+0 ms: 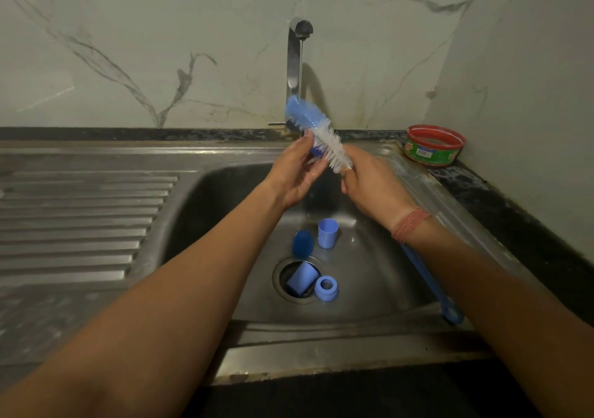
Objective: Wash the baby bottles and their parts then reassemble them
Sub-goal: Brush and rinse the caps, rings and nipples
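1. Head view: the right hand (369, 186) grasps a blue-and-white bristled bottle brush (316, 131) under the chrome tap (294, 61).
2. The left hand (295, 173) pinches a small dark-blue part (316, 151).
3. Pale-blue plastic caps (328, 233) lie in the steel sink (369, 273).
4. The red-rimmed green tub (434, 144) has unreadable lettering.

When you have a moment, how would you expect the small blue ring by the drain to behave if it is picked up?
The blue ring looks like thin plastic, so probably light and stiff. It lies flat on the wet sink floor beside the drain, so it is likely slippery. Tipped onto its round edge, it may roll.
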Demonstrator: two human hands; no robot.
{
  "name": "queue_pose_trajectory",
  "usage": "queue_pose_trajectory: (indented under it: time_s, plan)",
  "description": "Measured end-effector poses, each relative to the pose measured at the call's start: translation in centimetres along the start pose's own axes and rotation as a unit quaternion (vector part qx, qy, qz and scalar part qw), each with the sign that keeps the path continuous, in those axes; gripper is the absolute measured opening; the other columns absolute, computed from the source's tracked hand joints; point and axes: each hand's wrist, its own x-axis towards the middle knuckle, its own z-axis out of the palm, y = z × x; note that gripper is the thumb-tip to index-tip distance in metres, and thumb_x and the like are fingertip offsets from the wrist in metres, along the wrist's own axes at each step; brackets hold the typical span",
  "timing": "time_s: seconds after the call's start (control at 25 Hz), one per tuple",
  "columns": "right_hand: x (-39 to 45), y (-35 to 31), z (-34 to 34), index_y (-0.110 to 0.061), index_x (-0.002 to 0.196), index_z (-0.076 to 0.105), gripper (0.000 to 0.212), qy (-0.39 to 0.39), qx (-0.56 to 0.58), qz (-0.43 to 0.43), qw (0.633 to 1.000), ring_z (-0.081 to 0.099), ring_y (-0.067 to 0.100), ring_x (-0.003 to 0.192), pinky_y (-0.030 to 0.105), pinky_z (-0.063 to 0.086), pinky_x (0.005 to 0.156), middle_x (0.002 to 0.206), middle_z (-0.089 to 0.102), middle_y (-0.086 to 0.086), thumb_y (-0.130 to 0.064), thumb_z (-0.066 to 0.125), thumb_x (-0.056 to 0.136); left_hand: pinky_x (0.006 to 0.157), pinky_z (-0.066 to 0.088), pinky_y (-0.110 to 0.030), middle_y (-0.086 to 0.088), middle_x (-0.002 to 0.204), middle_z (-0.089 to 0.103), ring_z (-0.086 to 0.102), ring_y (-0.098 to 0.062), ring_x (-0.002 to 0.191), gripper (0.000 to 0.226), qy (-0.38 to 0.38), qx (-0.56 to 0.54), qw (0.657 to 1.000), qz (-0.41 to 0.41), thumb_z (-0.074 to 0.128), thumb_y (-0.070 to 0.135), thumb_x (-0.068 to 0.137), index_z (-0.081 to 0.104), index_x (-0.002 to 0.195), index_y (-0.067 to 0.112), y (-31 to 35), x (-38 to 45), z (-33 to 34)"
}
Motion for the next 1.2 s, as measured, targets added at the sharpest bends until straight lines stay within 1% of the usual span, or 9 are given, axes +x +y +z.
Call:
queue_pose_trajectory:
  time_s: [0.2,0.28,0.44,0.56,0.68,0.84,1.0,1.12,1.2]
  plan:
    - [0.1,-0.2,-0.6,-0.014,0.118,0.058,0.034,0.011,0.006,-0.003,1.0,0.06,0.032,0.081,0.033,0.046,0.069,0.089,0.066,0.013,-0.001,0.041,0.091,0.086,0.058,-0.029,-0.014,0.111,0.067,0.071,-0.02,0.094,0.028,-0.031,0.004,0.999,-0.024,0.055,0.027,0.099,0.063,0.117,0.006,0.1,0.0,-0.2]
    - [0.2,-0.2,-0.5,-0.014,0.12,0.057,0.035,0.013,0.009,-0.001,1.0,0.06,0.032,0.081,0.033,0.046,0.069,0.09,0.066,0.014,-0.003,0.042,0.092,0.083,0.059,-0.028,-0.014,0.113,0.066,0.07,-0.02,0.095,0.03,-0.042,0.002,0.999,-0.03,0.056,0.027,0.099,0.061,0.121,0.007,0.1,-0.1,-0.4]
    - [0.5,0.2,-0.7,-0.016,0.125,0.056,0.037,0.018,0.021,0.018,0.999,0.061,0.031,0.082,0.033,0.046,0.07,0.091,0.066,0.013,-0.006,0.042,0.092,0.092,0.054,-0.031,-0.01,0.113,0.067,0.065,-0.021,0.101,0.018,-0.089,0.067,0.993,-0.039,0.059,0.013,0.097,0.063,0.115,0.013,-0.3,-0.6,-0.2]
    - [0.8,0.6,-0.7,-0.016,0.129,0.054,0.04,0.017,0.022,0.038,0.999,0.061,0.031,0.087,0.028,0.042,0.071,0.096,0.066,0.015,-0.006,0.043,0.093,0.097,0.052,-0.034,-0.007,0.114,0.068,0.068,-0.017,0.097,0.03,-0.109,0.138,0.984,-0.028,0.06,0.002,0.094,0.06,0.121,0.015,-1.0,-0.9,0.4]
    - [0.7,0.6,-0.6,-0.015,0.127,0.056,0.039,0.018,0.01,0.032,0.999,0.061,0.033,0.087,0.03,0.045,0.073,0.096,0.067,0.016,-0.005,0.042,0.092,0.094,0.054,-0.034,-0.015,0.122,0.064,0.071,-0.013,0.084,0.047,-0.067,0.116,0.991,0.024,0.062,-0.007,0.09,0.052,0.134,0.006,-0.9,-0.2,0.1]
    - [0.4,0.2,-0.3,-0.017,0.113,0.057,0.032,0.008,0.006,0.005,1.0,0.059,0.035,0.081,0.04,0.049,0.073,0.087,0.066,0.015,-0.003,0.042,0.089,0.077,0.055,-0.019,-0.014,0.115,0.066,0.069,-0.016,0.092,0.047,-0.023,0.046,0.996,0.077,0.06,-0.01,0.09,0.05,0.135,0.001,0.1,0.7,-1.0]
    - [-0.1,0.1,-0.4,-0.015,0.111,0.058,0.029,-0.002,0.005,-0.012,1.0,0.059,0.038,0.083,0.041,0.048,0.074,0.089,0.067,0.017,-0.003,0.044,0.089,0.084,0.056,-0.02,-0.009,0.108,0.068,0.069,-0.011,0.086,0.049,0.032,-0.026,0.99,0.135,0.06,-0.002,0.094,0.046,0.14,-0.003,1.1,1.5,-1.9]
    - [-0.2,0.1,-0.3,-0.014,0.114,0.059,0.029,-0.002,0.002,-0.013,1.0,0.059,0.037,0.084,0.038,0.048,0.075,0.091,0.067,0.017,-0.004,0.045,0.09,0.081,0.054,-0.021,-0.014,0.121,0.063,0.067,-0.006,0.071,0.047,0.012,0.007,0.992,0.125,0.059,0.001,0.095,0.048,0.14,0.002,1.2,1.0,-1.8]
    - [0.0,0.5,-0.4,-0.014,0.113,0.059,0.029,0.005,0.0,0.003,1.0,0.06,0.035,0.084,0.033,0.045,0.072,0.091,0.067,0.016,-0.003,0.044,0.09,0.086,0.056,-0.027,-0.014,0.13,0.06,0.069,-0.012,0.086,0.047,-0.031,0.068,0.992,0.098,0.061,-0.004,0.092,0.053,0.136,0.01,0.9,0.4,-1.6]
